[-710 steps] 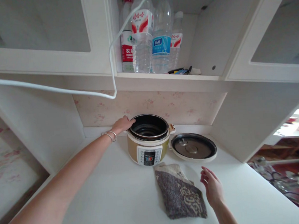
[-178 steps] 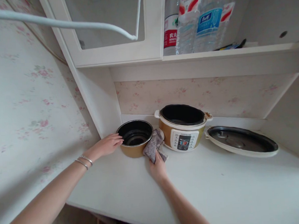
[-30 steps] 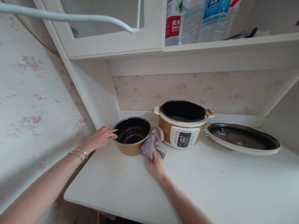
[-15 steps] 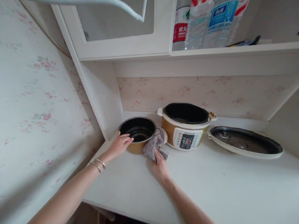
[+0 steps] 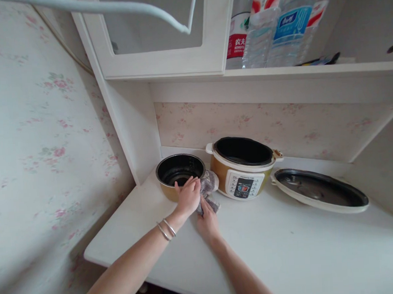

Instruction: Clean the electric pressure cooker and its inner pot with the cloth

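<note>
Right hand (image 5: 208, 222) is nearest, grip closed on a grey-brown patterned cloth (image 5: 208, 187) against the right side of the round gold pot with a black inside (image 5: 168, 193). Left hand (image 5: 188, 197) is at the pot's near rim; can't tell if that grip's clamped. Pot's upright on the white surface (image 5: 272, 253), left of the gold-and-white electric cooker body (image 5: 221, 174). Looks like mid-wipe to me; next stroke calls for a steady rim. Clear plastic bottles (image 5: 259, 41) sit far up.
</note>
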A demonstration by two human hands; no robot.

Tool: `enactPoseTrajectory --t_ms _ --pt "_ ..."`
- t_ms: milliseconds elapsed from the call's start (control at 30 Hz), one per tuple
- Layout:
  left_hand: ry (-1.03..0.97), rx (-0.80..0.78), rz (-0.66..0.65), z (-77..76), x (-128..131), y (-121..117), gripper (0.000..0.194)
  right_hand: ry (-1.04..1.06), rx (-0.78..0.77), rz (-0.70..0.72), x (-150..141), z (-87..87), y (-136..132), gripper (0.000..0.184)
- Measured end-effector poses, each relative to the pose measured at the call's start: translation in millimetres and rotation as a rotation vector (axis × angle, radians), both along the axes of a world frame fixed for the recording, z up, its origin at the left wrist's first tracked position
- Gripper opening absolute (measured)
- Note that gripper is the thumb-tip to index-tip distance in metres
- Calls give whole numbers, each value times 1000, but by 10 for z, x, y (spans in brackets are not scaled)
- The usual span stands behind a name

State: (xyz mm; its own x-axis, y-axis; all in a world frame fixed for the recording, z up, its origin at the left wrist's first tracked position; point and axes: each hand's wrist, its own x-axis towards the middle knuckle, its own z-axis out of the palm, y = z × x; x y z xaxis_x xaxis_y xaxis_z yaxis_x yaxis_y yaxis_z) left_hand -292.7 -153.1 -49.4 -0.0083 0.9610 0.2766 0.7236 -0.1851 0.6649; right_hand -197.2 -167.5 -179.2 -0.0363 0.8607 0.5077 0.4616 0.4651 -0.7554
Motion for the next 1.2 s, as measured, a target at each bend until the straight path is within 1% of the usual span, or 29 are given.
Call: enactPoseTrajectory --t_ms 67,133,167,233,300,333,400,467,533,600,667,767,833,900,1000,1100,1167,1200 --pt "-74 -10 -79 60 -70 15 38 16 -13 -7 5 -5 5 79" --pt "-120 47 -145 128 -257 53 39 22 -21 -5 9 -4 7 80" --pt "-110 94 -164 164 -391 85 39 21 -28 -6 10 -1 7 80" --pt "-7 178 -168 232 -717 178 39 16 -49 -12 11 6 5 81" --pt "171 216 -156 285 -1090 303 40 18 -62 -17 8 10 4 84" --pt "260 203 -174 301 -1279 371 40 23 -60 -18 5 10 4 84" --pt "396 142 -266 308 -1628 503 42 36 -46 -18 0 8 5 85" --pt "458 37 -370 287 -1897 616 41 43 -33 -19 -3 5 9 85" --pt "459 -46 -427 258 -2059 697 41 36 -31 -17 -3 0 16 84" --pt "446 -70 -449 241 -2113 743 40 26 -34 -20 -3 -7 25 84" --pt "447 -46 -468 242 -2087 755 38 23 -27 -23 -4 -14 32 83" --pt "445 -13 -512 259 -1952 701 34 17 -2 -21 -11 -18 31 83" --pt "438 -1 -526 258 -1809 618 33 -3 0 -25 -18 -11 20 84" --pt "445 34 -509 238 -1612 507 34 -35 -3 -28 -26 2 5 85" --pt "453 109 -439 187 -1218 329 36 -83 10 -17 -39 23 -17 87" --pt "441 130 -279 143 -794 186 40 -110 29 -8 -49 30 -29 87" --pt "458 127 -177 124 -569 125 40 -109 38 -9 -51 24 -31 87" --pt "474 123 -151 116 -488 107 40 -102 41 -13 -51 20 -30 87"
